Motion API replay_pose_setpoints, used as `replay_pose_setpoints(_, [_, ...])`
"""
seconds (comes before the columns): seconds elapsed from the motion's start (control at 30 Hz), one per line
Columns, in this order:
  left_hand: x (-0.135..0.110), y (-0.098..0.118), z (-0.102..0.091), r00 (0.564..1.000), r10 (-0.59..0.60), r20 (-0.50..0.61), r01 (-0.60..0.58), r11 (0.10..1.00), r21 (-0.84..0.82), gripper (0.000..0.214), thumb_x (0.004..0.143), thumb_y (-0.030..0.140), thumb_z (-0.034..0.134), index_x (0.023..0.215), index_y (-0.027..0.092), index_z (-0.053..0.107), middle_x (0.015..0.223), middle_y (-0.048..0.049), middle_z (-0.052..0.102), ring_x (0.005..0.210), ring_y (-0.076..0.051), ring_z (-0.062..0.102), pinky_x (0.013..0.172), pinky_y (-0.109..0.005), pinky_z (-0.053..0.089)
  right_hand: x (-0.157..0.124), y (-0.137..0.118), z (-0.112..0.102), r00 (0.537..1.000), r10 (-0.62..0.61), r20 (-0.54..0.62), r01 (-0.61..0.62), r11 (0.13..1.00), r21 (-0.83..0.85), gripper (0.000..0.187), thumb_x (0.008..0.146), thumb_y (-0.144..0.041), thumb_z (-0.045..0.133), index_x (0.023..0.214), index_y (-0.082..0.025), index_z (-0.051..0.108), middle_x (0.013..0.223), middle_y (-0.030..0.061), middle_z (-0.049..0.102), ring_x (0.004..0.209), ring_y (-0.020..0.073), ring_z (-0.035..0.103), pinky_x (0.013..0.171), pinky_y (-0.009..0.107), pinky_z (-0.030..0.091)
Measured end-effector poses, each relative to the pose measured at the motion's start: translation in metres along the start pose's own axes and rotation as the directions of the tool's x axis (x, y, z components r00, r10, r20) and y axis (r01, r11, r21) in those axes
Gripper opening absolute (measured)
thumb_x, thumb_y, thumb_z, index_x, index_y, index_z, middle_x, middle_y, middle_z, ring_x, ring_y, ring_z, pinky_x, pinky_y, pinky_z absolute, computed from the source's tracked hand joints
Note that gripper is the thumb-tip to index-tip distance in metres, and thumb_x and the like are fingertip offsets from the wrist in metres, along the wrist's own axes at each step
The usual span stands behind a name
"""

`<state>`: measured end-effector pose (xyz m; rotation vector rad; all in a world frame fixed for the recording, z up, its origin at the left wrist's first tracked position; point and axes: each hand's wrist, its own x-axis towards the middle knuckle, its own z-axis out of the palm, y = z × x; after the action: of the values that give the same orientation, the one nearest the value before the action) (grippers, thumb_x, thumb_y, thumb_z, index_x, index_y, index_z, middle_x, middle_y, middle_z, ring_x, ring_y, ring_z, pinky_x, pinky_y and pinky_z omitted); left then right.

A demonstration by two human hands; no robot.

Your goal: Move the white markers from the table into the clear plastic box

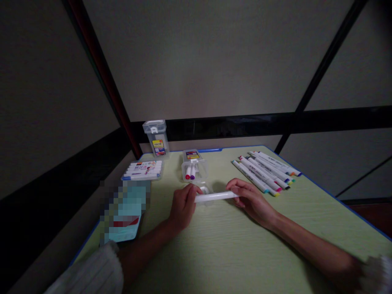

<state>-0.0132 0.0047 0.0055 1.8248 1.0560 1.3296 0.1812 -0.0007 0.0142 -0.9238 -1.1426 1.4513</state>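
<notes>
A white marker (215, 197) is stretched level between my two hands, above the table. My left hand (184, 207) is closed round its left end, and my right hand (249, 201) pinches the right end, so both tips are hidden. Just behind the marker lies a clear plastic box (195, 165) on its side, its hinged lid (206, 188) folded open toward me. Inside the box are a red-ended marker (188, 173) and a purple-ended marker (192, 173).
Several white markers (266, 173) with coloured ends lie side by side at the right. A closed clear box (157, 139) stands upright at the back left. Before it lies a flat pack of white pens (143, 169), then a pale-green, partly blurred item (127, 212). The table (220, 249) has a blue edge.
</notes>
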Motion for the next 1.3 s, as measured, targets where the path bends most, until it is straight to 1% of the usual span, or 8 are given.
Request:
replay_pose_setpoints(0.13, [0.0005, 0.0043, -0.0003, 0.998, 0.059, -0.008, -0.058, 0.994, 0.093, 0.029, 0.086, 0.031, 0.038, 0.07, 0.016, 0.057, 0.037, 0.0082, 0.034, 0.035, -0.007, 0.035, 0.039, -0.019, 0.027, 0.0007, 0.0035, -0.0005, 1.0, 0.007, -0.004, -0.007, 1.0, -0.023, 0.022, 0.07, -0.037, 0.062, 0.065, -0.016, 0.056, 0.04, -0.007, 0.034, 0.04, 0.0068, 0.024, 0.042, 0.025, 0.012])
replay_pose_setpoints(0.27, [0.0009, 0.0083, -0.0001, 0.996, 0.083, -0.018, -0.081, 0.991, 0.11, 0.022, 0.083, 0.025, 0.041, 0.07, 0.016, 0.056, 0.04, 0.0079, 0.038, 0.038, -0.007, 0.038, 0.041, -0.018, 0.029, 0.0005, 0.0029, 0.0007, 1.0, 0.006, -0.004, -0.006, 1.0, -0.027, 0.027, 0.071, -0.04, 0.061, 0.061, -0.017, 0.053, 0.037, -0.0078, 0.031, 0.039, 0.0071, 0.021, 0.043, 0.025, 0.011])
replay_pose_setpoints(0.5, [0.0021, 0.0087, 0.0007, 0.995, 0.092, -0.04, -0.086, 0.988, 0.131, 0.013, 0.08, 0.022, 0.046, 0.069, 0.017, 0.051, 0.045, 0.007, 0.045, 0.042, -0.007, 0.046, 0.045, -0.018, 0.034, 0.0008, 0.0027, 0.0001, 1.0, 0.008, -0.01, -0.008, 1.0, -0.017, 0.028, 0.07, -0.041, 0.062, 0.061, -0.016, 0.054, 0.034, -0.0089, 0.031, 0.036, 0.0057, 0.018, 0.042, 0.025, 0.01])
replay_pose_setpoints(0.67, [0.0019, 0.0068, 0.0014, 0.992, 0.093, -0.079, -0.082, 0.987, 0.137, 0.005, 0.075, 0.022, 0.051, 0.074, 0.017, 0.054, 0.054, 0.0043, 0.053, 0.051, -0.01, 0.052, 0.05, -0.019, 0.039, 0.0019, 0.0049, -0.0014, 1.0, -0.001, -0.005, 0.001, 1.0, -0.002, 0.027, 0.071, -0.04, 0.062, 0.06, -0.016, 0.054, 0.032, -0.0085, 0.031, 0.036, 0.0061, 0.018, 0.042, 0.025, 0.01])
replay_pose_setpoints(0.77, [0.0018, 0.0055, 0.0011, 0.99, 0.106, -0.09, -0.092, 0.985, 0.148, 0.006, 0.075, 0.022, 0.052, 0.073, 0.017, 0.055, 0.058, 0.0031, 0.054, 0.055, -0.01, 0.053, 0.053, -0.019, 0.04, 0.0022, 0.0047, -0.0011, 1.0, 0.0, -0.01, 0.0, 1.0, 0.001, 0.027, 0.07, -0.04, 0.062, 0.06, -0.016, 0.054, 0.033, -0.008, 0.031, 0.037, 0.0064, 0.019, 0.042, 0.025, 0.01])
replay_pose_setpoints(0.97, [0.0023, 0.0073, 0.0, 0.988, 0.148, -0.052, -0.138, 0.977, 0.16, 0.015, 0.08, 0.023, 0.045, 0.071, 0.016, 0.055, 0.06, 0.0016, 0.057, 0.055, -0.011, 0.052, 0.054, -0.02, 0.039, 0.002, 0.0038, -0.0004, 1.0, 0.007, -0.009, -0.008, 1.0, -0.008, 0.026, 0.07, -0.039, 0.062, 0.061, -0.017, 0.054, 0.034, -0.0077, 0.033, 0.037, 0.0064, 0.02, 0.042, 0.025, 0.01])
replay_pose_setpoints(1.13, [0.0017, 0.0081, -0.0001, 0.99, 0.144, -0.014, -0.139, 0.973, 0.185, 0.023, 0.083, 0.024, 0.04, 0.069, 0.016, 0.056, 0.062, -0.0002, 0.061, 0.057, -0.011, 0.053, 0.055, -0.02, 0.038, 0.0008, 0.0033, -0.0012, 1.0, 0.02, 0.009, -0.02, 1.0, 0.004, 0.027, 0.07, -0.038, 0.063, 0.059, -0.016, 0.052, 0.034, -0.0077, 0.034, 0.037, 0.0058, 0.02, 0.042, 0.025, 0.009])
replay_pose_setpoints(1.3, [0.0005, 0.0077, -0.0001, 0.995, 0.102, -0.003, -0.1, 0.979, 0.179, 0.026, 0.084, 0.025, 0.039, 0.069, 0.015, 0.057, 0.054, 0.0024, 0.054, 0.05, -0.009, 0.049, 0.05, -0.02, 0.034, 0.0007, 0.0031, -0.0017, 0.999, 0.023, 0.024, -0.024, 1.0, 0.009, 0.026, 0.071, -0.038, 0.063, 0.06, -0.016, 0.053, 0.034, -0.008, 0.034, 0.038, 0.0056, 0.02, 0.043, 0.026, 0.008])
